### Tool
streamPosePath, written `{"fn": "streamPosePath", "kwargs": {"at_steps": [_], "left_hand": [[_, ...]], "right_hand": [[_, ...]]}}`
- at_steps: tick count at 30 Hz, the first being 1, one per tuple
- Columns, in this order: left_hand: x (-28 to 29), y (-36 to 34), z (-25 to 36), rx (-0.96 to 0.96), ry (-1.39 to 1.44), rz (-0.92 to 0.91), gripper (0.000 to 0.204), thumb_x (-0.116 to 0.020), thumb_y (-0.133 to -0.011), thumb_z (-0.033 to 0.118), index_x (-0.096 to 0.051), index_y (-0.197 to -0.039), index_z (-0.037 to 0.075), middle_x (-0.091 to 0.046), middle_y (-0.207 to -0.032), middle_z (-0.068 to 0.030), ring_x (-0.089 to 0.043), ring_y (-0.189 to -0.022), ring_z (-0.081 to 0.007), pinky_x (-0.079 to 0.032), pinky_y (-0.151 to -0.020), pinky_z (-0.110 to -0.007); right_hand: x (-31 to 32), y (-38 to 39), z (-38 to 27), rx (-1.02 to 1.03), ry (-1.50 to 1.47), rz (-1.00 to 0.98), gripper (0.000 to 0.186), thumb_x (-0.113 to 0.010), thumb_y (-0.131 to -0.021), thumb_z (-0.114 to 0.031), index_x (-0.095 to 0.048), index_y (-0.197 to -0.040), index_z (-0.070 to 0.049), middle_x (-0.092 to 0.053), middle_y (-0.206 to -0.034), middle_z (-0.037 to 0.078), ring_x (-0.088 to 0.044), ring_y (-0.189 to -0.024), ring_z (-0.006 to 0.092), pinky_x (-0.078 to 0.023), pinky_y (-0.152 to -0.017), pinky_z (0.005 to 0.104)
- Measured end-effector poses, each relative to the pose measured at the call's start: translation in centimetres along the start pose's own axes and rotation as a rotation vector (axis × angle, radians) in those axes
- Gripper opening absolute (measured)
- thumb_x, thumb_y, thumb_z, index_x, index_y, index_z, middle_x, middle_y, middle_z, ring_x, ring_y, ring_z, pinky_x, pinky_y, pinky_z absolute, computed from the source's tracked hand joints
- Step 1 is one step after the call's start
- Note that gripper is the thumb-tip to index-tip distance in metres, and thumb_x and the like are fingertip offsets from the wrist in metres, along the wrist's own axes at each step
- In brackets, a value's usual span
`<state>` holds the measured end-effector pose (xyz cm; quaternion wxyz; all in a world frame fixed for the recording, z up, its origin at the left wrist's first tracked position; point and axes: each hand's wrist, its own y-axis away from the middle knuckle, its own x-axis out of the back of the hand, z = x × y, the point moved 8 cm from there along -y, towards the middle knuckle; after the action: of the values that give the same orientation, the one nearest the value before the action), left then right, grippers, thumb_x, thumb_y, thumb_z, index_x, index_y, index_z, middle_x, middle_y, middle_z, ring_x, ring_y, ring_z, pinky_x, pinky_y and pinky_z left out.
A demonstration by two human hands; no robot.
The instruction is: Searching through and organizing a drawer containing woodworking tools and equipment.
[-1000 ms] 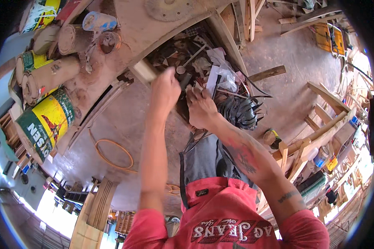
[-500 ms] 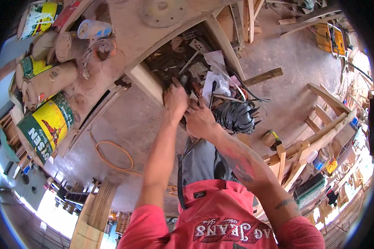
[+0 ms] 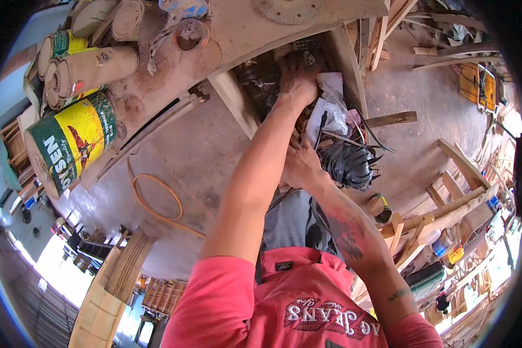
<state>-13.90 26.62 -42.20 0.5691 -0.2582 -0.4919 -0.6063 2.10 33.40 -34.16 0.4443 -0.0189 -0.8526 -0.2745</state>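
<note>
An open wooden drawer (image 3: pixel 233 98) juts out from under the dusty workbench, full of mixed clutter. My left hand (image 3: pixel 298 84) reaches deep into it, fingers spread over dark odds and ends near the back; shadow partly hides the fingertips. At the near end, my right hand (image 3: pixel 303 165) is closed over the drawer's front edge. Beside that hand, a bundle of shiny black plastic (image 3: pixel 348 165) hangs at the drawer's right corner. White paper and a clear plastic bag (image 3: pixel 333 119) lie in the drawer's right half, with black cords trailing out.
On the bench at left stand a green and yellow paint can (image 3: pixel 78 139), rusty cans (image 3: pixel 95 72) and a round metal disc (image 3: pixel 290 7). A looped orange hose (image 3: pixel 156 197) lies on the floor. Wooden frame pieces (image 3: pixel 441 214) and a small can (image 3: pixel 379 207) are at right.
My left hand has moved from the drawer's near left side to deep inside, toward the back. My right hand stays at the near end. The whole view has shifted.
</note>
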Motion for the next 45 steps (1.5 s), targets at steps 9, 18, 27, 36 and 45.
{"fn": "streamPosePath", "kwargs": {"at_steps": [9,18,27,36,45], "left_hand": [[1.3,4.3,-3.3,0.238,0.223,0.06,0.084,-0.063,-0.078,0.01,-0.023,-0.151,0.002,-0.029,-0.151,-0.028,-0.03,-0.137,-0.0519,-0.026,-0.113,-0.06],[2.3,6.6,-9.3,0.588,0.589,0.611,0.062,-0.053,-0.074,0.007,-0.042,-0.134,-0.007,-0.039,-0.143,-0.0376,-0.038,-0.135,-0.0454,-0.028,-0.115,-0.046],[4.6,1.3,6.2,0.147,0.595,0.66,0.073,-0.055,-0.075,0.005,-0.028,-0.14,-0.016,-0.047,-0.129,-0.0432,-0.046,-0.127,-0.049,-0.03,-0.115,-0.048],[2.1,6.5,-1.0,0.61,0.771,0.57,0.067,-0.056,-0.075,0.002,-0.035,-0.136,-0.015,-0.041,-0.136,-0.0402,-0.035,-0.131,-0.0532,-0.023,-0.115,-0.054],[-4.9,10.8,-9.0,0.685,0.538,0.369,0.066,-0.054,-0.089,0.016,-0.031,-0.147,-0.004,-0.024,-0.147,-0.0422,-0.031,-0.135,-0.0556,-0.032,-0.113,-0.049]], "right_hand": [[-0.5,-0.2,0.0,0.001,-0.069,-0.068,0.042,-0.05,-0.086,-0.024,-0.066,-0.119,-0.004,-0.055,-0.138,0.012,-0.045,-0.133,0.0297,-0.02,-0.115,0.056],[-1.1,-0.3,-0.6,0.051,0.089,-0.131,0.045,-0.053,-0.086,-0.027,-0.064,-0.125,-0.009,-0.049,-0.144,0.015,-0.044,-0.132,0.03,-0.024,-0.111,0.0561],[-6.7,-0.9,-1.0,0.123,0.089,0.137,0.067,-0.053,-0.086,-0.04,-0.043,-0.142,-0.004,-0.039,-0.152,0.01,-0.043,-0.134,0.031,-0.027,-0.112,0.0573],[-3.8,2.4,1.7,0.134,0.157,0.293,0.047,-0.052,-0.089,-0.025,-0.056,-0.133,-0.01,-0.058,-0.133,0.012,-0.045,-0.13,0.0292,-0.026,-0.112,0.0564],[-0.5,1.1,-0.7,0.052,0.191,-0.104,0.047,-0.051,-0.089,-0.027,-0.062,-0.129,-0.006,-0.048,-0.143,0.015,-0.038,-0.135,0.0349,-0.021,-0.113,0.0529]]}}
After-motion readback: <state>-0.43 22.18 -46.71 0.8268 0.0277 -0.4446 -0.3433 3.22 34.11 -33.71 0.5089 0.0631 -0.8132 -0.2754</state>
